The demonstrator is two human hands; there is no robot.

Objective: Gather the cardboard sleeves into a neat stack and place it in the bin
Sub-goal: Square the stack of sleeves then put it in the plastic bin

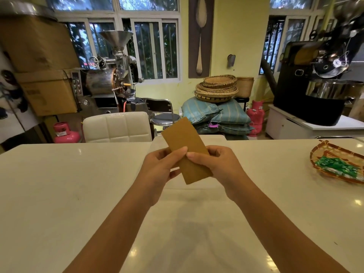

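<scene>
Head view is showing no bin anywhere, and whether the flat brown piece is one cardboard sleeve point(186, 146) or several pressed together is impossible to tell, since only its broad face is showing. Its middle band is lying hidden behind the two thumbs, and the fingers of both hands are mostly out of sight behind it. At the right edge a woven tray point(323, 152) with green packets point(337, 167) is being cut off by the frame.

Left hand point(159, 166) is pinching the sleeve from the left, thumb pressing on the front face and fingers curled behind, so it is closed around the card. Right hand point(214, 164) is doing the same from the right, thumb tip lying on the front face and almost meeting the left thumb, fingers folded behind the sleeve's right edge. Both hands are gripping the same piece.

Sleeve is being held up in the air above the white table point(59, 194), near the middle of the view and clear of the surface. Its long axis is running from lower right to upper left, tilted a little off upright, with the upper end leaning away toward a white padded chair point(116, 127) and the lower corner pointing down toward the tabletop.
</scene>
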